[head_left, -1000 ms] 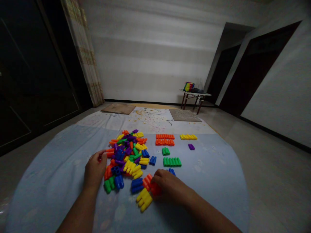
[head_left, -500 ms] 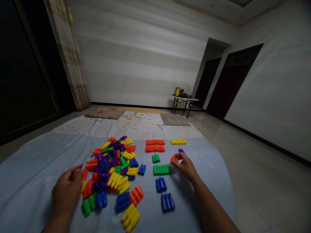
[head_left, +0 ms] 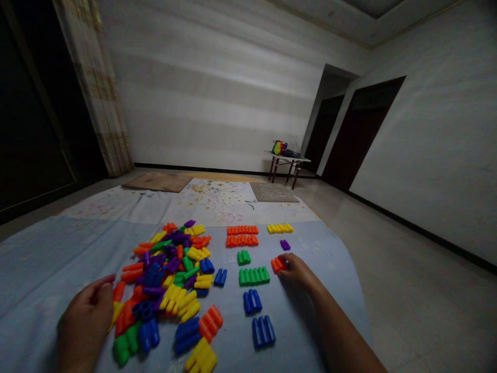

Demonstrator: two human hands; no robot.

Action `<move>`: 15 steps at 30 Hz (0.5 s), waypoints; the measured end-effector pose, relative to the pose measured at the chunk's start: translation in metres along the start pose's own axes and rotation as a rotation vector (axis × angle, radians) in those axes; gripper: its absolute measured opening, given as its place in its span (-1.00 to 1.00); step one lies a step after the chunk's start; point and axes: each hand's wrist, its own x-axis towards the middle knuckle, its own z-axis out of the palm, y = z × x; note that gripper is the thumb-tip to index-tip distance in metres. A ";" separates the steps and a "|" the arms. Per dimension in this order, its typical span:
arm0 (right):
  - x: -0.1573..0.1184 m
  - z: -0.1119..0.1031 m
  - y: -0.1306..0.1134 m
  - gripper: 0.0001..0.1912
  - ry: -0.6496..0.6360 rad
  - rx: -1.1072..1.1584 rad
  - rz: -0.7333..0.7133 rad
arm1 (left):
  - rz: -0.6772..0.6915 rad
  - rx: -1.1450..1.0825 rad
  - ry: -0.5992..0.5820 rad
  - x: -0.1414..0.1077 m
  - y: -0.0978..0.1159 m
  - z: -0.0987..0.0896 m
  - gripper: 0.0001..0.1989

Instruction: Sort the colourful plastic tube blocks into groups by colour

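Note:
Pinched in the fingertips of my right hand (head_left: 298, 273) is a short orange row of bullet-shaped plastic pieces (head_left: 277, 265), low over the cloth or resting on it. To its left are a long green row (head_left: 254, 276) and a shorter green one (head_left: 244, 257). A small purple pair (head_left: 285, 245) lies just beyond that hand. My left hand (head_left: 86, 320) rests at the left side of the mixed pile of coloured pieces (head_left: 166, 277), loosely curled with thumb and forefinger apart. Nothing shows in it; a yellow piece (head_left: 115, 314) is nearest.
Two orange rows (head_left: 242, 235) and a yellow row (head_left: 280, 228) lie farther back. Blue groups (head_left: 263, 332) sit in front. Loose yellow (head_left: 202, 356) and orange (head_left: 210, 323) pieces lie at the pile's near edge. Two flat mats (head_left: 157, 182) lie at the cloth's far edge.
My right hand has moved slightly toward me with the orange row, uncovering the purple pair. The whole view has shifted a little. My left hand stays beside the pile.

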 end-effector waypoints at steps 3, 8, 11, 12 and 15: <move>0.014 -0.003 -0.002 -0.71 -0.052 -0.031 0.008 | -0.016 -0.011 0.009 0.000 0.000 0.001 -0.59; 0.055 0.007 -0.015 -0.66 0.064 -0.120 -0.046 | 0.003 -0.041 0.029 0.002 -0.005 0.004 -0.63; 0.075 0.021 -0.021 -0.69 0.105 -0.146 -0.006 | -0.001 -0.039 0.005 0.003 -0.005 0.004 -0.61; 0.080 0.025 -0.022 -0.71 0.111 -0.153 0.006 | 0.000 -0.043 -0.006 0.003 -0.005 0.003 -0.61; 0.087 0.035 -0.024 -0.75 0.110 -0.163 0.021 | -0.004 -0.070 -0.024 0.003 -0.003 0.001 -0.62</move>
